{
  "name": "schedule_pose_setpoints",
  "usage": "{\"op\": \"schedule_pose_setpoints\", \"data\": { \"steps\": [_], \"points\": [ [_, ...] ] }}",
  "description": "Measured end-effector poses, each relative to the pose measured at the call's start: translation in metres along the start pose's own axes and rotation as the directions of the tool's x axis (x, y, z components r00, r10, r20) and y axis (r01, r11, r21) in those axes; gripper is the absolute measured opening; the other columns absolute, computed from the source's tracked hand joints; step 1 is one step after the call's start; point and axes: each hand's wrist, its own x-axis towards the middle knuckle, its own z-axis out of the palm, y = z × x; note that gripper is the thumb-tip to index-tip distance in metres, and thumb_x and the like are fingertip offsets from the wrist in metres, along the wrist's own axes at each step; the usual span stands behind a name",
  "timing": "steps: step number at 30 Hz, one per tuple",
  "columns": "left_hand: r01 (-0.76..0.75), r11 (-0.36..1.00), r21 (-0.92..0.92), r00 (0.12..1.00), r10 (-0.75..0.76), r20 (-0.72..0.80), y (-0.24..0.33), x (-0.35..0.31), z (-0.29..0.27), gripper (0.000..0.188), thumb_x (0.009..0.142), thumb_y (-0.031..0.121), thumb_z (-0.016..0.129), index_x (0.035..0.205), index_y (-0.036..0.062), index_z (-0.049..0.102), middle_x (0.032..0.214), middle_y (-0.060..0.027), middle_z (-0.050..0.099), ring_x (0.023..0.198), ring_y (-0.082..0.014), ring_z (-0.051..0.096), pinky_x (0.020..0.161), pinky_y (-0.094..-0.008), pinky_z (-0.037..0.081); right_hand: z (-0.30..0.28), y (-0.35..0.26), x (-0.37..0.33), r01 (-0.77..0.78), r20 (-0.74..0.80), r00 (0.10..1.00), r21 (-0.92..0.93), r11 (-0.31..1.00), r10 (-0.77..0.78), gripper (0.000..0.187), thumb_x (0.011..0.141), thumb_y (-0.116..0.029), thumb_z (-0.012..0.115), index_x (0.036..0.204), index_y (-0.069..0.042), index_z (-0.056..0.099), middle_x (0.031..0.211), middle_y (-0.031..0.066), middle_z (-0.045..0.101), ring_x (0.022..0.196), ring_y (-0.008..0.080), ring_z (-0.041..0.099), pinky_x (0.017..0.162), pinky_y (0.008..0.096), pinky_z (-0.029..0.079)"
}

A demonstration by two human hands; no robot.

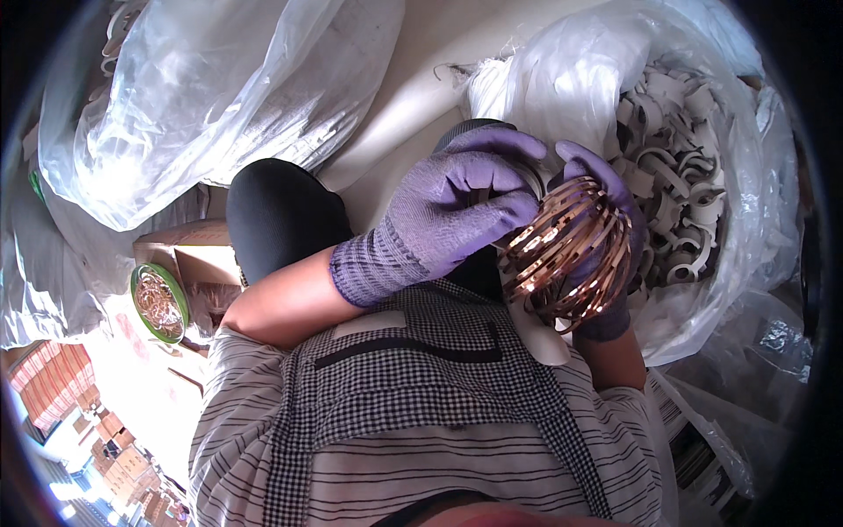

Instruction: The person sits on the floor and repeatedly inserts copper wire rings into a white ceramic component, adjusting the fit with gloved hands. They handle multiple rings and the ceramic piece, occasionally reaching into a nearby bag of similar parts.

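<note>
Both my hands wear purple knit gloves and are raised in front of my checked apron. My right hand (609, 174) is wrapped round a bundle of shiny copper-coloured bangles (571, 241). Part of that hand is hidden behind the rings. Just left of the bundle, the thumb and fingers of my left hand (461, 198) are curled together in a pinch. A thin curved edge, like a ring seen side-on, shows at its fingertips; its kind is hard to make out.
To the right stands a clear plastic bag (742, 263) of pale curved C-shaped pieces (685, 184). Another large plastic bag (219, 97) lies at the far left. Lower left are a cardboard box (189, 235) and a green-rimmed round container (183, 303) holding thin metallic rings.
</note>
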Motion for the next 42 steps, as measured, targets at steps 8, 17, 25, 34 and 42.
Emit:
{"op": "schedule_pose_setpoints", "data": {
  "steps": [8, 17, 25, 34, 42],
  "points": [
    [-0.071, 0.997, -0.020, 0.995, 0.072, 0.071, -0.007, 0.005, -0.009, 0.023, 0.087, 0.014, 0.081, 0.106, 0.0030, 0.074, 0.137, -0.0186, 0.061, 0.126, -0.0283, 0.059, 0.106, -0.0412, 0.048, -0.006, 0.013, 0.000, -0.020, 0.069, 0.998, 0.122, 0.992, 0.011, 0.051, 0.103, -0.029, 0.060, 0.137, 0.010, 0.057, 0.116, 0.0160, 0.071, 0.105, 0.0220, 0.070, 0.092, 0.0349, 0.058],
    [0.093, 0.917, -0.387, 0.987, -0.136, -0.085, -0.013, -0.006, -0.010, 0.019, 0.100, 0.010, 0.063, 0.112, -0.0031, 0.070, 0.142, -0.0175, 0.057, 0.121, -0.0235, 0.062, 0.110, -0.0405, 0.048, -0.018, -0.005, -0.004, 0.411, -0.092, 0.901, -0.131, 0.902, -0.424, 0.040, 0.106, -0.026, 0.053, 0.135, 0.002, 0.059, 0.129, 0.0207, 0.064, 0.102, 0.0270, 0.068, 0.089, 0.0366, 0.060],
    [0.132, 0.920, -0.369, 0.981, -0.175, -0.087, -0.009, -0.009, -0.011, 0.022, 0.103, 0.009, 0.054, 0.113, -0.0047, 0.069, 0.140, -0.0199, 0.058, 0.127, -0.0248, 0.059, 0.113, -0.0402, 0.045, -0.051, -0.026, -0.001, -0.128, 0.220, 0.964, 0.878, 0.462, -0.151, 0.026, 0.104, -0.029, 0.054, 0.118, -0.015, 0.071, 0.091, 0.0023, 0.054, 0.070, 0.0123, 0.048, 0.069, 0.0283, 0.045],
    [0.102, 0.930, -0.353, 0.977, -0.160, -0.141, -0.009, -0.006, -0.010, 0.025, 0.104, 0.009, 0.051, 0.111, -0.0041, 0.071, 0.125, -0.0169, 0.067, 0.132, -0.0277, 0.056, 0.115, -0.0428, 0.043, -0.051, 0.014, 0.002, -0.154, 0.360, 0.887, 0.821, 0.549, -0.289, 0.046, 0.108, -0.042, 0.052, 0.076, -0.009, 0.046, 0.079, 0.0035, 0.046, 0.056, 0.0071, 0.041, 0.054, 0.0234, 0.043],
    [0.182, 0.820, -0.542, 0.945, -0.298, -0.133, -0.010, -0.009, -0.013, 0.024, 0.102, 0.009, 0.053, 0.110, -0.0051, 0.071, 0.114, -0.0154, 0.071, 0.132, -0.0294, 0.055, 0.116, -0.0442, 0.042, -0.030, 0.024, -0.020, -0.039, 0.189, 0.971, 0.732, 0.680, -0.148, 0.042, 0.106, -0.044, 0.056, 0.098, -0.003, 0.062, 0.082, 0.0052, 0.052, 0.049, 0.0068, 0.039, 0.047, 0.0243, 0.038]
  ]
}}
